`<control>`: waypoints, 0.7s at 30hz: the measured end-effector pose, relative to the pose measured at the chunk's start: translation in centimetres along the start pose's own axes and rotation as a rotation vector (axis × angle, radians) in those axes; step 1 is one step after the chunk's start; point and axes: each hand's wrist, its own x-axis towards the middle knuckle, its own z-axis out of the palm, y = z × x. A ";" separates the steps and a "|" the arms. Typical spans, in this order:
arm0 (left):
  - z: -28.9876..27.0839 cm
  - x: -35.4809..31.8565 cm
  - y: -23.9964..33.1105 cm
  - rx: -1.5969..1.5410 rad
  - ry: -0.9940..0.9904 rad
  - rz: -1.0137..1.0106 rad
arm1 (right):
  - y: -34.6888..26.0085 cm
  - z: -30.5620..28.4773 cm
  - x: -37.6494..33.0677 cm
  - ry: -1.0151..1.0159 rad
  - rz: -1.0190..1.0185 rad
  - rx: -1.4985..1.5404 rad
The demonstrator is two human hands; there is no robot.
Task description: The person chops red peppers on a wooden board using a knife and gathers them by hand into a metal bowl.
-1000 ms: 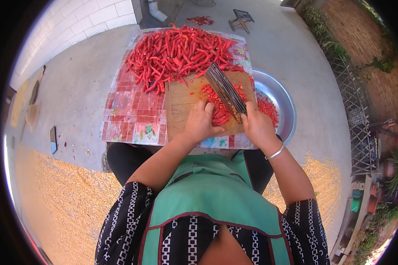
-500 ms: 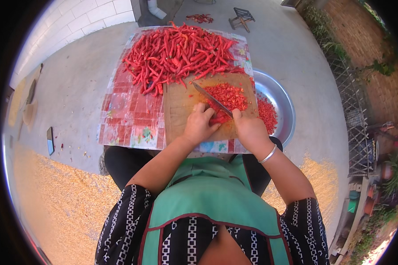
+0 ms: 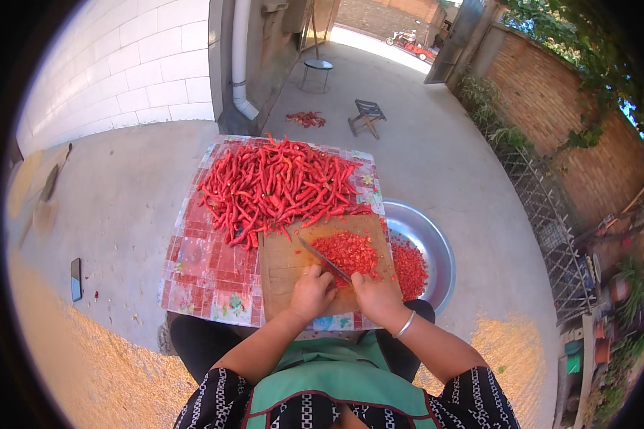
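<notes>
On a wooden cutting board point(image 3: 283, 266), my right hand point(image 3: 381, 299) grips the handle of a kitchen knife point(image 3: 325, 259), its blade pointing up and to the left. My left hand point(image 3: 313, 293) is curled at the board's near part, close to the blade, its fingers closed on red chili peppers point(image 3: 341, 282) that they mostly cover. Beyond the blade lies a heap of chopped red chili point(image 3: 355, 252). Whole red chili peppers point(image 3: 279, 187) are piled high behind the board, some touching its far edge.
The low table wears a checked red and white cloth point(image 3: 211, 279). At its right a metal basin point(image 3: 445, 261) holds chopped chili. A folding stool point(image 3: 367, 116), a round stool point(image 3: 318, 66), a phone point(image 3: 76, 279) and yellow grain point(image 3: 136, 357) are on the concrete ground.
The view has tilted up, so the table sits lower and the yard's far end shows. My hands and the knife stay at the board in nearly the same pose.
</notes>
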 end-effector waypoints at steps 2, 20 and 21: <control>-0.1 -0.2 0.0 -0.004 0.009 0.004 | -0.2 -0.3 0.1 -0.021 -0.011 -0.016; -0.8 0.0 0.3 -0.017 0.048 -0.002 | 0.3 0.5 -0.1 -0.071 -0.012 0.123; -0.9 0.4 0.1 -0.020 0.049 0.007 | 0.5 0.4 0.1 -0.087 -0.009 0.142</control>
